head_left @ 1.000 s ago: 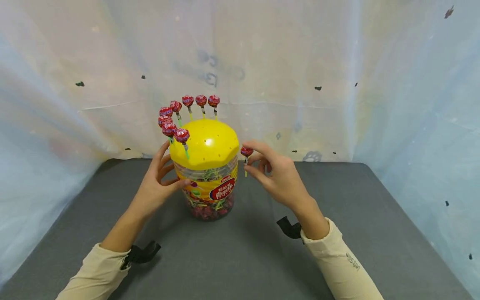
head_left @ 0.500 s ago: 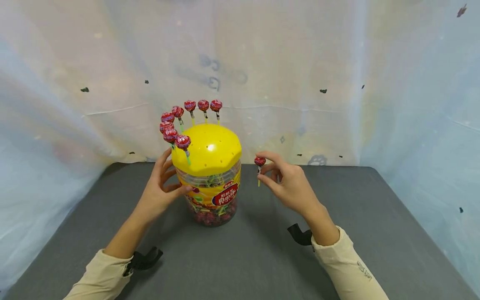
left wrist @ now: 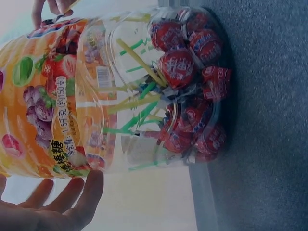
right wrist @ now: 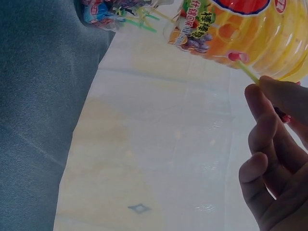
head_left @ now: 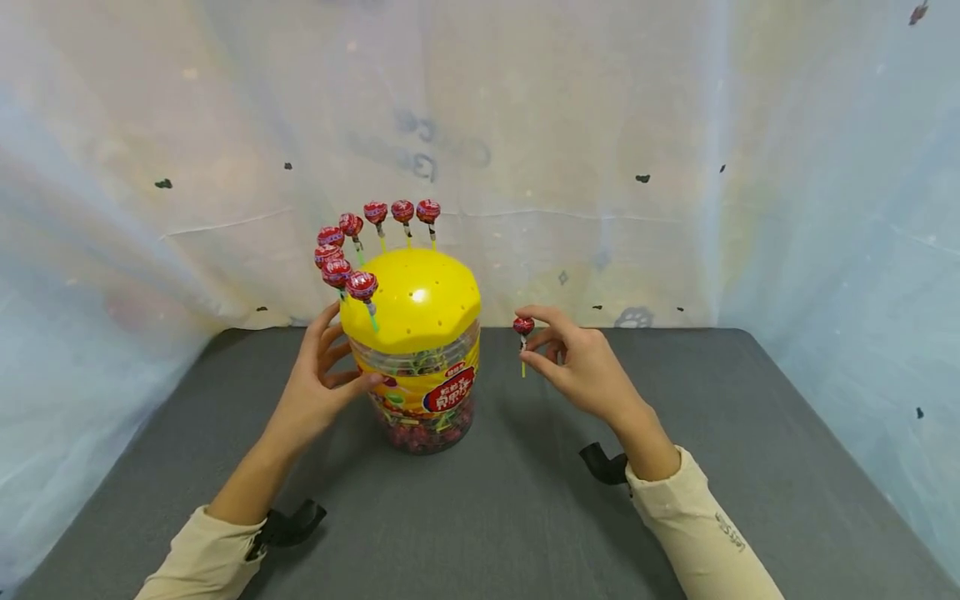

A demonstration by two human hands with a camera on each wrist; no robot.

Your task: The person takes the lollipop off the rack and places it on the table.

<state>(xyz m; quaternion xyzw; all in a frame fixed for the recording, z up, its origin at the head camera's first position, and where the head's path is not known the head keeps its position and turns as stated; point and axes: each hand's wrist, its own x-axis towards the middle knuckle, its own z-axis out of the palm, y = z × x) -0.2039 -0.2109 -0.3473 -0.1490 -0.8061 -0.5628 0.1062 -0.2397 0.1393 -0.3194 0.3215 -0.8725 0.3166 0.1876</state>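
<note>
A clear plastic candy jar (head_left: 422,429) with a yellow domed lid (head_left: 420,292) stands upright, left of centre. Several red-wrapped lollipops (head_left: 362,286) stick up from holes along the lid's left and back edge; other holes are bare. Inside the jar, the left wrist view shows more lollipops (left wrist: 177,67) with green and yellow sticks. My left hand (head_left: 311,387) holds the jar's left side, thumb in front, other fingers partly hidden behind. To the jar's right, my right hand (head_left: 588,371) pinches one lollipop (head_left: 523,327) upright, apart from the jar, its yellow stick (right wrist: 248,71) pointing down.
The jar rests on a dark grey table (head_left: 480,525). Pale patterned sheeting (head_left: 540,125) hangs behind and along both sides. A black wrist strap (head_left: 288,525) juts from the left wrist, and another black strap (head_left: 602,463) from the right.
My right hand has moved right and slightly down with the lollipop, away from the lid's edge, then nearly stopped. My left hand stays on the jar. The head view has shifted slightly.
</note>
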